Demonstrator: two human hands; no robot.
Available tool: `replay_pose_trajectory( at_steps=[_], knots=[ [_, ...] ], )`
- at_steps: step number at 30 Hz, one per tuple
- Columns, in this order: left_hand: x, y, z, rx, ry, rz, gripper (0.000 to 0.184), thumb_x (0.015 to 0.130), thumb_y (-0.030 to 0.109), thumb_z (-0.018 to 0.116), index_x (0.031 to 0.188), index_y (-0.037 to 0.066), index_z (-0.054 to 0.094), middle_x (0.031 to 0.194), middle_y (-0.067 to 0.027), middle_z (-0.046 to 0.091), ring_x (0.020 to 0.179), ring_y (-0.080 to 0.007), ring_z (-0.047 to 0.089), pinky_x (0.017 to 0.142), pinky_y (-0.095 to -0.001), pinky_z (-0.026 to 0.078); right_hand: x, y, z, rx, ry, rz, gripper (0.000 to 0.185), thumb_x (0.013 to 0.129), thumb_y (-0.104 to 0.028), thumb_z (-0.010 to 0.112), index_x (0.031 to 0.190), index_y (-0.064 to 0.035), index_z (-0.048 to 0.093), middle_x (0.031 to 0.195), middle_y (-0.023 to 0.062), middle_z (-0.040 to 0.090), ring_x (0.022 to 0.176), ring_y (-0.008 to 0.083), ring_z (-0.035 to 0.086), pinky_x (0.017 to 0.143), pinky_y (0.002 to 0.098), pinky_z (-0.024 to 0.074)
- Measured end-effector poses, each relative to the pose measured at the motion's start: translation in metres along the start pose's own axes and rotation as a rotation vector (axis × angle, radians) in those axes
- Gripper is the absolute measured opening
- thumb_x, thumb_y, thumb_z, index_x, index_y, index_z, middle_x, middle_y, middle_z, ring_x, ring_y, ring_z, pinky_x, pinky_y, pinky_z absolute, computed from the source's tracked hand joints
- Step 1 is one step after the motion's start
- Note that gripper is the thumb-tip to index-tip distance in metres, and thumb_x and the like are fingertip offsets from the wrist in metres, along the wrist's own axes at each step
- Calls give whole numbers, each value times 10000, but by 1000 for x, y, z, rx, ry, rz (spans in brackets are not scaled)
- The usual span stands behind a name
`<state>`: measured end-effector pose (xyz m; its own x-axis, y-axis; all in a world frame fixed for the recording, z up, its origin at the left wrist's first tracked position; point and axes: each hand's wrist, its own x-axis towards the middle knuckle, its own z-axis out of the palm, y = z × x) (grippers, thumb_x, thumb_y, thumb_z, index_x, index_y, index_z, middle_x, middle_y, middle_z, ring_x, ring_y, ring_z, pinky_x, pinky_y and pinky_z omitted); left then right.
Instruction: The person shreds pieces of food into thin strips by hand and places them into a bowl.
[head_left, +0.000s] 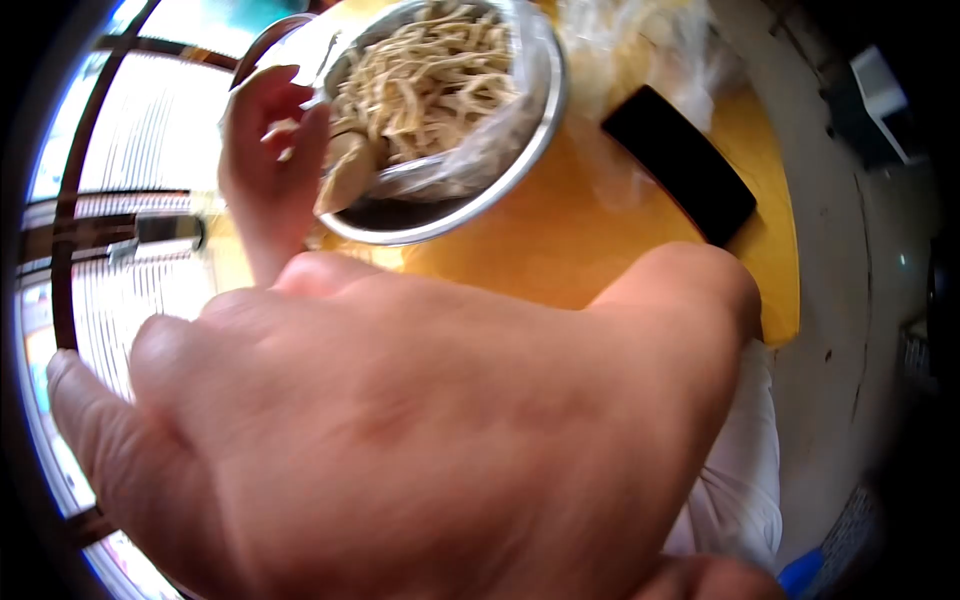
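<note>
My right hand (400,430) fills the lower part of the view, very close to the camera, with its back towards me. One digit reaches out at the far left; the other fingers bend out of sight, so their grip is hidden. Farther off, my left hand (270,150) is beside the left rim of a metal bowl (470,232), its fingers curled inward. Small whitish bits show between those fingers, too blurred to name. A pale, smooth lump (347,175) sits by its thumb at the bowl's edge. Long beige noodle-like strips (430,80) lie in a clear plastic bag (480,150) inside the bowl.
A black phone (680,165) lies on the yellow tabletop (500,265), right of the bowl. Crumpled clear plastic (640,60) is behind it. Grey floor (830,260) shows beyond the table's right edge. A dark-barred window (130,130) stands at left.
</note>
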<state>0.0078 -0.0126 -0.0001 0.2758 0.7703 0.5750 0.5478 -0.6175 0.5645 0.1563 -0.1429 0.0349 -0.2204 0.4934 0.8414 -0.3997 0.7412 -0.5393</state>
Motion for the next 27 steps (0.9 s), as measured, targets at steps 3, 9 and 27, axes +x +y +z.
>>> replay_pose_trajectory(
  at_steps=[3,9,27],
  knots=[
    [4,-13,1,2,-43,19,350,776,-10,623,1107,63,536,915,-39,606,805,-87,561,624,-202,454,1,-1,-16,-17,60,30,243,727,-143,531,665,88,570,696,220,553,712,310,574,694,341,467],
    [0,-3,-4,90,-33,9,271,753,-4,637,1007,76,585,867,-24,617,733,-77,567,579,-195,448,-1,10,-4,-62,-112,23,269,806,-123,463,865,137,500,812,227,540,805,313,562,734,347,462],
    [0,-30,-3,651,-697,-46,331,649,134,653,924,13,513,765,-172,617,771,-363,601,666,-433,472,29,35,-79,-539,25,213,300,850,-38,497,1146,8,499,936,131,602,871,203,593,795,316,462]
  ],
)
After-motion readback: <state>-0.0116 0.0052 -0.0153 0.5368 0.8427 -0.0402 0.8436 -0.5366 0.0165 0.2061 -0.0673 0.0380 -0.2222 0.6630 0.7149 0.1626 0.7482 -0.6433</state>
